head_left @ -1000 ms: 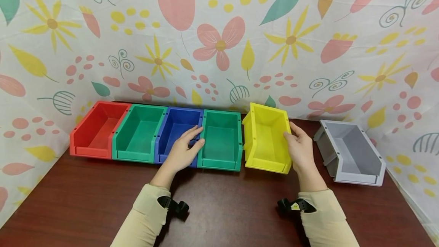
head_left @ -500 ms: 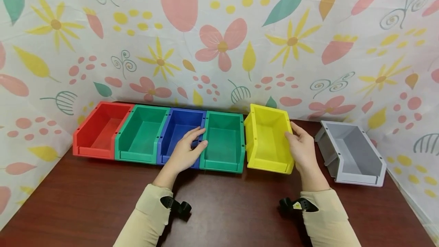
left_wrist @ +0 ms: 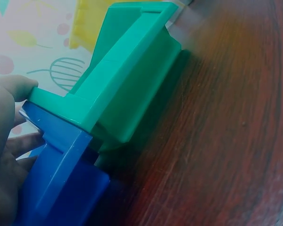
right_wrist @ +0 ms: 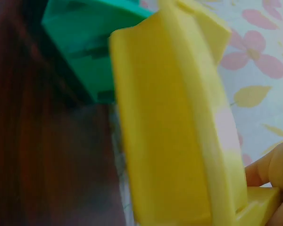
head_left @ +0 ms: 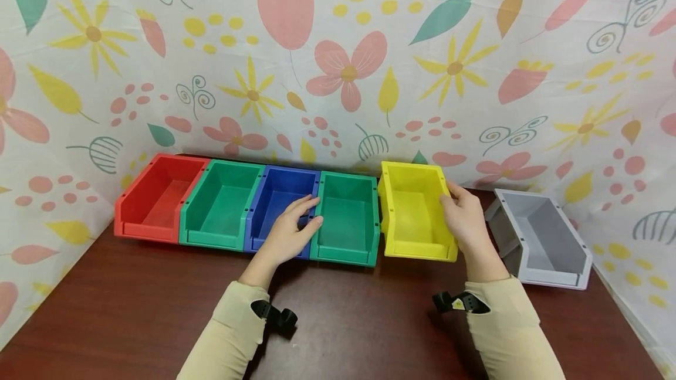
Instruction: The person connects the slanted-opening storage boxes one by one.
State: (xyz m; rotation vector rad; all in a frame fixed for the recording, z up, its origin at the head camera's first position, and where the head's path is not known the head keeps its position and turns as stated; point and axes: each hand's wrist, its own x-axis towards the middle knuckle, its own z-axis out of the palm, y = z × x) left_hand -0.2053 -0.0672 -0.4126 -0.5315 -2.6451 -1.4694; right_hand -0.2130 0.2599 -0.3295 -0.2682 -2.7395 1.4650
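My right hand (head_left: 465,216) grips the right side wall of a yellow storage bin (head_left: 417,210), thumb over the rim. In the right wrist view the yellow bin (right_wrist: 165,127) looks raised and tilted beside the green bin (right_wrist: 80,42). A narrow gap parts the two in the head view. My left hand (head_left: 285,233) pinches the adjoining walls of the right-hand green bin (head_left: 345,216) and the blue bin (head_left: 274,192). Its thumb (left_wrist: 26,87) is at the green bin's edge, and its other fingers reach into the blue bin (left_wrist: 52,174).
Left of the blue bin, another green bin (head_left: 224,204) and a red bin (head_left: 161,198) continue the row. A grey bin (head_left: 544,239) stands apart at the right, angled, near my right wrist. Behind everything hangs a flowered cloth (head_left: 338,122). The tabletop (head_left: 359,321) is dark wood.
The yellow bin has turned slightly and risen a little at its front, its back left corner nearer the green bin. My right hand moved with it. The left hand keeps its hold; the view shifted slightly.
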